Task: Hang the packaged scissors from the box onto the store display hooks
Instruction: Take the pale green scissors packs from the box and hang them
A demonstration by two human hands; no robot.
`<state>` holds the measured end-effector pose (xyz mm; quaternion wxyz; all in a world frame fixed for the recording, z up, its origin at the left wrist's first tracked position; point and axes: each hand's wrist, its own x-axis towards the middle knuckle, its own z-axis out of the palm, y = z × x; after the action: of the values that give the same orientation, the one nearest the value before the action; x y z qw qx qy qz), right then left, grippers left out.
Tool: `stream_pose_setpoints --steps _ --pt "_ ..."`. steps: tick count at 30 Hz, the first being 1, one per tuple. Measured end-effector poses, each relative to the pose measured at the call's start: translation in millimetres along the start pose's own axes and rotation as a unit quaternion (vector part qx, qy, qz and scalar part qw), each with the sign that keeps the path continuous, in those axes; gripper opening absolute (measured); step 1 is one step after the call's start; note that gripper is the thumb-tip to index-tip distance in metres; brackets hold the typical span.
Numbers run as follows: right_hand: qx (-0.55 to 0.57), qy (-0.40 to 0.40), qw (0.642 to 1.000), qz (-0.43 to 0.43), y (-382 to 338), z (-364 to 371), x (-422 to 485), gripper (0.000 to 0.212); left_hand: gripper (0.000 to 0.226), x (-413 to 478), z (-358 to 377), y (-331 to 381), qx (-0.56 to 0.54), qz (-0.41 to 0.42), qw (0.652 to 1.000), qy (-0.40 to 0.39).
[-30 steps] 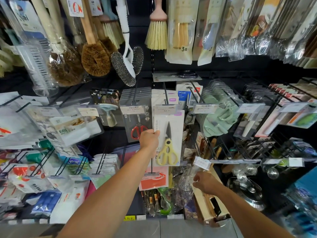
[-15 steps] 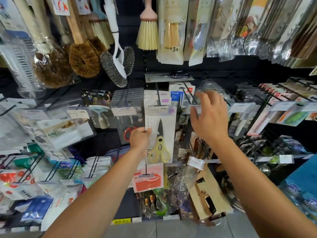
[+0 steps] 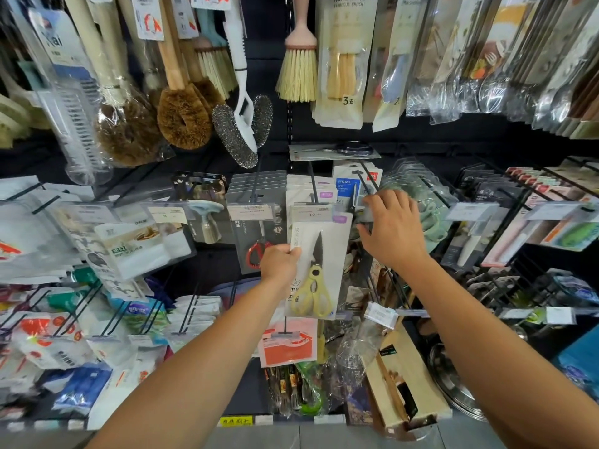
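Moved: your right hand [image 3: 390,230] has come up from the cardboard box [image 3: 402,377] to the hook row, while your left hand [image 3: 280,264] has kept its place on the pack.
Scissors: the yellow-handled packaged scissors [image 3: 316,270] sit upright at the front of their display hook [image 3: 312,189], with the top edge behind the price label [image 3: 311,213]. Whether the hole is over the wire is hidden.
Left hand: you pinch the card's left edge, probably to keep it square while it seats.
Right hand: it is just right of the pack, fingers bent at the neighbouring clear tag [image 3: 366,217]. I cannot tell whether it grips or only touches, but it is likely making room.
Hands: apart, with the pack between them.
Neighbours: the red-handled scissors [image 3: 259,251] are just left and the green packs [image 3: 431,205] are to the right.
Box: low on the right, well apart from the hooks.
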<state>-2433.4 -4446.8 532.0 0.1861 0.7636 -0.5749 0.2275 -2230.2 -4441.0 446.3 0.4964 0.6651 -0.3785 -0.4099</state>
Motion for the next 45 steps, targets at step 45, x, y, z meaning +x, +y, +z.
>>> stream_pose_setpoints --steps 45 --pt "0.06 -0.033 0.997 -0.045 14 -6 0 0.055 0.039 36 7 34 -0.016 -0.152 0.988 -0.005"
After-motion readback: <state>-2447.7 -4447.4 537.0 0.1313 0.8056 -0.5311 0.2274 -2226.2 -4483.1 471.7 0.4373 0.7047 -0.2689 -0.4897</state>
